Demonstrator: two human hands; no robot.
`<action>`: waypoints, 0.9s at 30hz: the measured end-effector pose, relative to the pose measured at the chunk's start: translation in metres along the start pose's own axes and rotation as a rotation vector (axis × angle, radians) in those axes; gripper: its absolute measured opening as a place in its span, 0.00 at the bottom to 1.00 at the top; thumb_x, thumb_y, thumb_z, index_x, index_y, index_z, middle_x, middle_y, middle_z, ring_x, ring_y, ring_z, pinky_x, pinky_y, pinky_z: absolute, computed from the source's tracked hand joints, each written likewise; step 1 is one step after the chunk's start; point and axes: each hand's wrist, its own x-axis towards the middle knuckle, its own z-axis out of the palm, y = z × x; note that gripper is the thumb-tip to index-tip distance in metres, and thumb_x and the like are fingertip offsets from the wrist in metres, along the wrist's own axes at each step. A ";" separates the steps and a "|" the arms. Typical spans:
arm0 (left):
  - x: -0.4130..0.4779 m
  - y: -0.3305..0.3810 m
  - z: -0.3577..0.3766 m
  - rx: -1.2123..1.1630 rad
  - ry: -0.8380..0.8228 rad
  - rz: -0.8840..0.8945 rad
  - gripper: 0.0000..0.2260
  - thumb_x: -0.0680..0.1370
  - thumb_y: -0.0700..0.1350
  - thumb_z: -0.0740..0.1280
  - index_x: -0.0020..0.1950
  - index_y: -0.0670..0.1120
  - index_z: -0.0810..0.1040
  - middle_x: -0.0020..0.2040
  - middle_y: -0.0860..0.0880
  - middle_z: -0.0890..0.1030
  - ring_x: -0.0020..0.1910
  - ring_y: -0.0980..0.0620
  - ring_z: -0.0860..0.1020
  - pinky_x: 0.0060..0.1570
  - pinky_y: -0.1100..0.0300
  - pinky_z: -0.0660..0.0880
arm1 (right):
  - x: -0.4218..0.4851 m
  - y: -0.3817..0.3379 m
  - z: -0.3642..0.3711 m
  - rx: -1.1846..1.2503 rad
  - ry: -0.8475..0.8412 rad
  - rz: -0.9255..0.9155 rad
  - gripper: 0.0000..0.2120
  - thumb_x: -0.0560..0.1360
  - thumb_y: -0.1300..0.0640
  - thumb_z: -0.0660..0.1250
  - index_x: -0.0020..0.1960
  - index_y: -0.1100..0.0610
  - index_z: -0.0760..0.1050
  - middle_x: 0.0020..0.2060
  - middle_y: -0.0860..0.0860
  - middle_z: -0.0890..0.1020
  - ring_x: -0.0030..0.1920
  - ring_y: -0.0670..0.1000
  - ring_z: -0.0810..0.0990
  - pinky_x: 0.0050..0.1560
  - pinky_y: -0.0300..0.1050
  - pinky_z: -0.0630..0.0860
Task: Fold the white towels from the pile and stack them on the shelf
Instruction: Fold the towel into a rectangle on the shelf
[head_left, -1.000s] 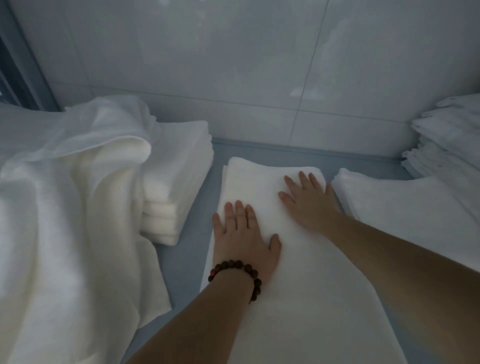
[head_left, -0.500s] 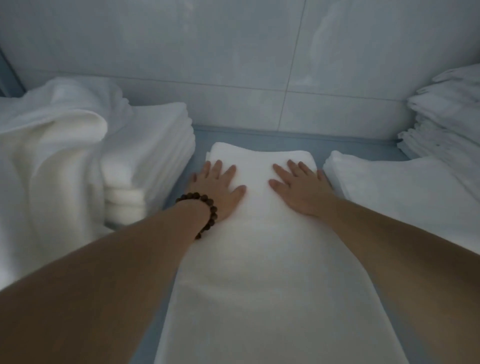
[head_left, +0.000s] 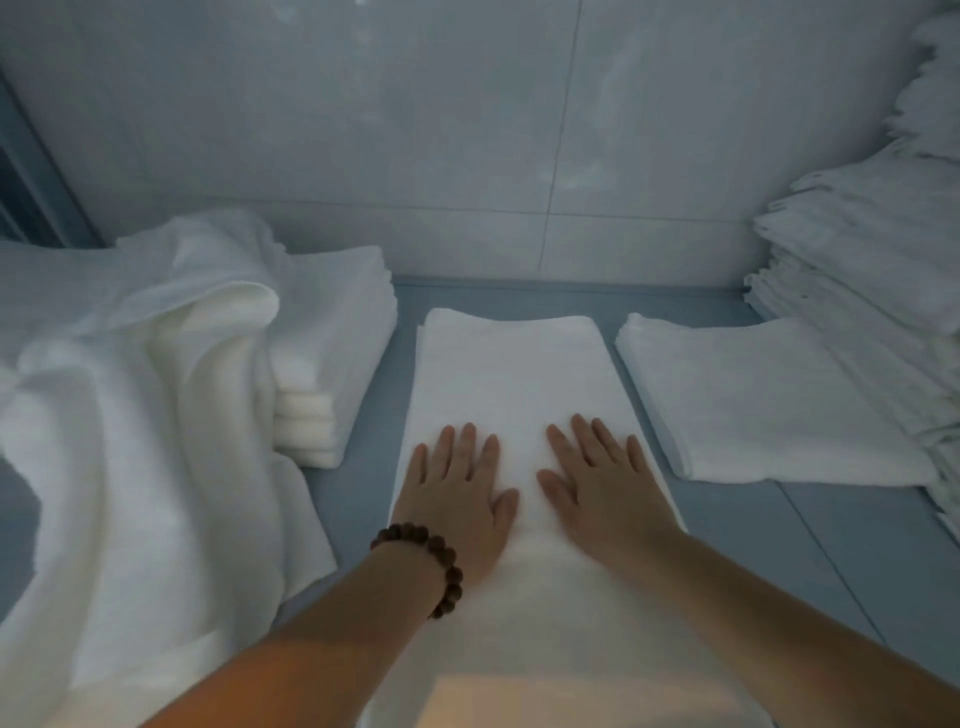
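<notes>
Both hands have slid back from the far end of the long towel (head_left: 514, 374) to its middle. The left hand (head_left: 457, 499) and right hand (head_left: 597, 488) press flat, fingers straight, holding nothing. The smoothing looks nearly finished, and another fold likely follows. The unfolded pile (head_left: 130, 441) lies left of that towel.

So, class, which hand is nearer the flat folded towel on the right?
Right. The right hand lies flat on the middle towel near its right edge, a strip of shelf away from the flat folded towel. The left hand lies farther left, beyond it.
</notes>
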 end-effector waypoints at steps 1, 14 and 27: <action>-0.009 0.003 -0.001 -0.003 -0.018 -0.001 0.28 0.80 0.59 0.41 0.76 0.50 0.39 0.77 0.47 0.39 0.75 0.47 0.37 0.73 0.50 0.37 | -0.011 -0.003 0.000 0.004 -0.014 0.010 0.28 0.80 0.40 0.41 0.77 0.47 0.39 0.77 0.50 0.41 0.76 0.51 0.37 0.75 0.54 0.37; -0.095 0.029 0.010 -0.019 0.023 0.021 0.27 0.77 0.63 0.36 0.73 0.58 0.32 0.75 0.52 0.33 0.73 0.48 0.31 0.70 0.45 0.31 | -0.117 -0.025 0.016 0.005 -0.007 0.058 0.27 0.74 0.34 0.32 0.69 0.37 0.25 0.72 0.44 0.30 0.73 0.51 0.29 0.72 0.59 0.30; -0.022 0.010 -0.006 -0.006 -0.012 0.056 0.27 0.78 0.62 0.36 0.76 0.57 0.39 0.77 0.51 0.39 0.75 0.47 0.36 0.73 0.44 0.38 | -0.040 -0.012 0.012 -0.010 0.019 0.058 0.29 0.73 0.33 0.31 0.73 0.37 0.34 0.76 0.46 0.37 0.75 0.52 0.35 0.73 0.61 0.35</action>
